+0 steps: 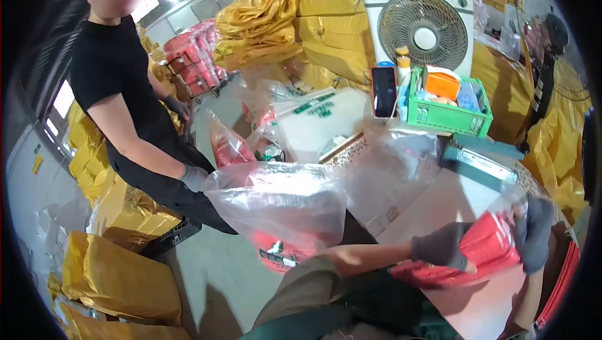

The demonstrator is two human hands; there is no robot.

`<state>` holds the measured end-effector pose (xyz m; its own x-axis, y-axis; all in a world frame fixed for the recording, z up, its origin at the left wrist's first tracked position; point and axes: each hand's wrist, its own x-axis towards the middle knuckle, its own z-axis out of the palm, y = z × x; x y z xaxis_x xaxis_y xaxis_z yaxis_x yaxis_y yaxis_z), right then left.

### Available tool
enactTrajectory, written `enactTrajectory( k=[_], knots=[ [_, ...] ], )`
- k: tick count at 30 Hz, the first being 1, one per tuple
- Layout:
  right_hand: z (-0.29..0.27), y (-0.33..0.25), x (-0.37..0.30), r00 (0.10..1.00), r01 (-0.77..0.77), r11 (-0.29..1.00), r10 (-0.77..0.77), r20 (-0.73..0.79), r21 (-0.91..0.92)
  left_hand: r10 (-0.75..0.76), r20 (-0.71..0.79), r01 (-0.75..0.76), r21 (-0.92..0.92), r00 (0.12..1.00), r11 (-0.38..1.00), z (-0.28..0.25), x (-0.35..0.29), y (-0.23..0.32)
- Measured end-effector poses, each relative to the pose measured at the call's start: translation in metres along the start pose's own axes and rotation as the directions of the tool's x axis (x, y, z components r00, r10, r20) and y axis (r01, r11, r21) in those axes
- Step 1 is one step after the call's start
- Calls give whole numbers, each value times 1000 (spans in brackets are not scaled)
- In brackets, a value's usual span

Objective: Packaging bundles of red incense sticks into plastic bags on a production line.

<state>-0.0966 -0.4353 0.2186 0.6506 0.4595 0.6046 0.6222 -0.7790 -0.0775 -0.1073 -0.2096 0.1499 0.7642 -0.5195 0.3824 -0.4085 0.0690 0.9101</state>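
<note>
My left hand (442, 247), in a grey glove with bare fingertips, is closed on the near side of a red plastic-wrapped packet (492, 239). On its other side my right hand (534, 230), gloved too, grips the packet's end near some clear plastic film; those fingers are partly blurred. Beneath the packet lies more red wrapping (414, 272), close to my lap. To the left, a large clear plastic bag (276, 192) hangs open-mouthed with red goods in its lower part. A co-worker's gloved hand (194, 178) touches that bag's left rim.
A white box fan (426, 29) stands on yellow sacks at the back. Before it are a green crate (448, 117) of small items and a phone (384, 92). A teal-grey sealing device (481, 167) sits on the table. Yellow sacks (122, 274) line the left floor.
</note>
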Motion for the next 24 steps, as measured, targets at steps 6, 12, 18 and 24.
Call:
enactTrajectory(
  k=[6, 12, 18, 24],
  knots=[
    [121, 153, 46, 899, -373, 783, 438, -16, 498, -203, 19, 198, -331, 979, 923, 3, 32, -108],
    [191, 248, 39, 798, -518, 798, 580, -162, 307, -474, 140, 468, -540, 869, 699, -10, 62, -176],
    [147, 227, 119, 843, -385, 911, 412, -345, 146, -634, -1, 623, -181, 773, 761, -51, 121, -160],
    [224, 289, 20, 889, -444, 894, 430, -159, -65, -386, -124, 276, -507, 914, 817, -42, 132, -203]
  ],
)
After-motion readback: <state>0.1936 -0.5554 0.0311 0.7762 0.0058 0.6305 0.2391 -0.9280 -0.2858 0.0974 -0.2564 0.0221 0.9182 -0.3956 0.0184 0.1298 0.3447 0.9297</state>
